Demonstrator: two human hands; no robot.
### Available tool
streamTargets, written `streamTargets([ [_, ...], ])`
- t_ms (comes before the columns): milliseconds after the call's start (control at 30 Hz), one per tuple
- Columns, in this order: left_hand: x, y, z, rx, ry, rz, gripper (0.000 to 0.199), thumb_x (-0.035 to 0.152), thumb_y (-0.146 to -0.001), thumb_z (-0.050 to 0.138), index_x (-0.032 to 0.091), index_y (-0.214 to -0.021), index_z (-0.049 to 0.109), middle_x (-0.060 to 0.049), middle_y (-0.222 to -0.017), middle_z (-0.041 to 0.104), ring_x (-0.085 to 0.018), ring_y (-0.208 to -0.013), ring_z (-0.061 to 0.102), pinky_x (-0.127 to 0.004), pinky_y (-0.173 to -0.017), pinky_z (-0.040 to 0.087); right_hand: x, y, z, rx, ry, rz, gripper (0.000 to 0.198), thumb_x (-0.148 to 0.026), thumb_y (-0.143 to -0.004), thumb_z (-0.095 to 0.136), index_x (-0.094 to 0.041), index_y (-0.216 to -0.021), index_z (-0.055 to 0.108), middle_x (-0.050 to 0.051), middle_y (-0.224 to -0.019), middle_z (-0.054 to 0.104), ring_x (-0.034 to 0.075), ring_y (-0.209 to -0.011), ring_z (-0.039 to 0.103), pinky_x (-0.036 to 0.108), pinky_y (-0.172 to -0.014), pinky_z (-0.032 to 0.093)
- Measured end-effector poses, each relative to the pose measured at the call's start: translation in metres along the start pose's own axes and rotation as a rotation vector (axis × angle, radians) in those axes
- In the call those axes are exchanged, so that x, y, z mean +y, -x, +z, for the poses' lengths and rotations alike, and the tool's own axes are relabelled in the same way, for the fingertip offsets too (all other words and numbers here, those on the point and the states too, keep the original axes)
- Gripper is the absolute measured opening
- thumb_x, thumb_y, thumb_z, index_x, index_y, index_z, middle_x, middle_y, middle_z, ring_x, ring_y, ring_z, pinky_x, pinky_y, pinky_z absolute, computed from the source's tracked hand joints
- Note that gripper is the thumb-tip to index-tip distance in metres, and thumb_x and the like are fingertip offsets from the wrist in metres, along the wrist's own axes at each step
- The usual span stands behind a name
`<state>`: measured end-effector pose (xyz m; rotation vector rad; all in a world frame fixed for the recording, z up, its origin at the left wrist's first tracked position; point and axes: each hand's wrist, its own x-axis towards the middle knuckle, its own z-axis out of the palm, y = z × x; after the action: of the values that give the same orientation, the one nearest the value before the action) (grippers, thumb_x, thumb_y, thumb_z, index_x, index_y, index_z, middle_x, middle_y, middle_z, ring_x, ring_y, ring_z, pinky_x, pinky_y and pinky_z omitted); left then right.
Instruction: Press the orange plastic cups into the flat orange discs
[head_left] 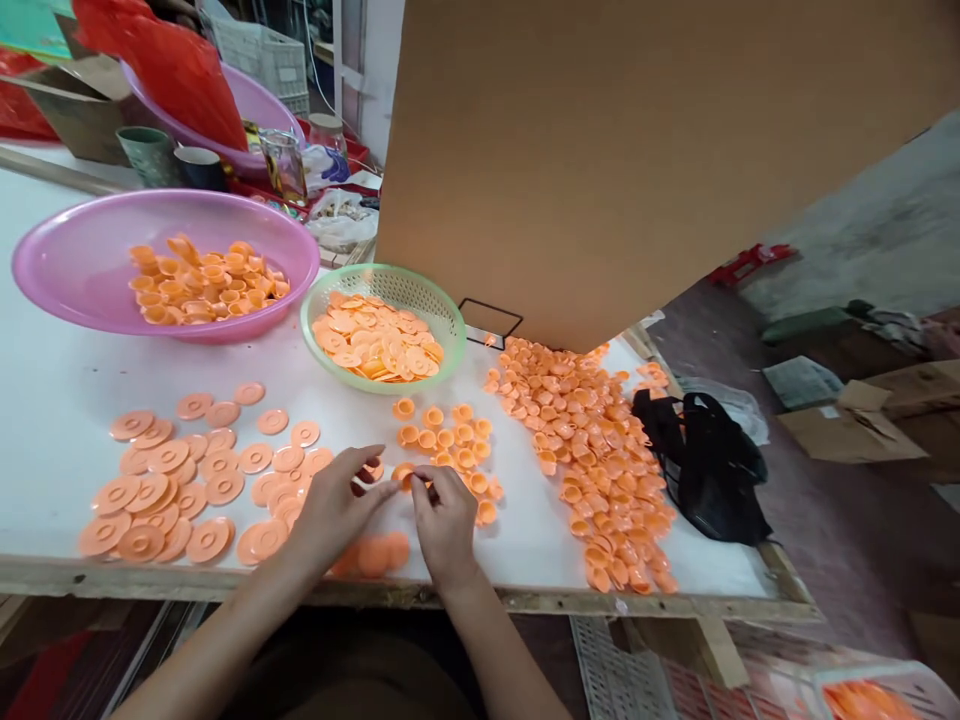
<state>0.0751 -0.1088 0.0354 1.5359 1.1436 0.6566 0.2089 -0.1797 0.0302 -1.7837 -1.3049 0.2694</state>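
A small orange toy cup (403, 476) is at the fingertips of my right hand (445, 520), whose thumb and fingers are pinched together on it. My left hand (341, 500) is just left of it, thumb stretched toward the cup and fingers bent, with a gap between them. An orange disc partly shows behind those fingers. Several more orange cups (445, 438) stand in a loose group beyond my right hand. Flat round orange saucers (169, 456) lie spread and overlapping left of my left hand. Blurred orange pieces (382, 553) lie between my wrists near the table edge.
A green basket (455, 345) holds orange discs; a pink basin (67, 260) holds orange cups. A large heap of small orange cups (600, 470) covers the right side. Behind it stands a tall cardboard box (600, 150). A black bag (705, 470) lies at the right edge.
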Motion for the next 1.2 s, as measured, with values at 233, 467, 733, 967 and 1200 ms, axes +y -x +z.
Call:
streamTargets([
  [233,0.014,0.016,0.016,-0.181,0.201,0.013,0.037,0.041,-0.077,0.068,0.017,-0.106,0.071,-0.004,-0.089,0.075,-0.02,-0.084,0.069,-0.03,-0.078,0.057,-0.01,0.015,-0.011,0.005,-0.096,0.027,0.038,-0.008,-0.081,0.045,-0.021,-0.114,0.058,0.009,-0.108,0.062,0.018,-0.088,0.061,0.03,-0.071,0.052],
  [467,0.015,0.02,0.018,-0.196,-0.067,0.203,0.03,0.038,-0.087,0.058,0.024,-0.111,0.07,-0.004,-0.105,0.075,-0.019,-0.093,0.069,-0.027,-0.085,0.053,-0.005,0.016,-0.012,0.002,-0.063,0.062,0.019,-0.013,-0.08,0.045,-0.019,-0.094,0.057,0.006,-0.087,0.06,0.018,-0.073,0.059,0.029,-0.064,0.049],
  [733,0.001,0.001,0.022,-0.151,-0.183,0.084,0.039,0.052,-0.082,0.056,0.025,-0.107,0.066,-0.001,-0.093,0.076,-0.021,-0.082,0.07,-0.026,-0.069,0.053,0.0,-0.002,-0.018,-0.155,0.04,0.083,0.025,-0.014,-0.079,0.051,-0.022,-0.099,0.062,0.004,-0.094,0.063,0.017,-0.085,0.061,0.026,-0.07,0.049],
  [967,-0.01,-0.025,0.043,-0.109,-0.468,0.232,0.025,0.04,-0.086,0.048,0.022,-0.095,0.063,-0.003,-0.089,0.067,-0.017,-0.071,0.064,-0.027,-0.065,0.048,0.103,-0.018,-0.133,0.331,0.424,0.382,0.028,-0.019,-0.081,0.047,-0.014,-0.1,0.066,0.014,-0.102,0.065,0.024,-0.09,0.061,0.035,-0.08,0.047],
  [1200,-0.011,-0.028,0.006,-0.046,-0.633,0.292,0.033,0.034,-0.09,0.047,0.022,-0.116,0.063,-0.006,-0.103,0.065,-0.021,-0.086,0.062,-0.032,-0.074,0.048,0.154,-0.016,-0.169,0.33,0.572,0.468,0.019,-0.03,-0.074,0.052,-0.018,-0.074,0.066,0.01,-0.08,0.068,0.025,-0.078,0.06,0.035,-0.075,0.045],
])
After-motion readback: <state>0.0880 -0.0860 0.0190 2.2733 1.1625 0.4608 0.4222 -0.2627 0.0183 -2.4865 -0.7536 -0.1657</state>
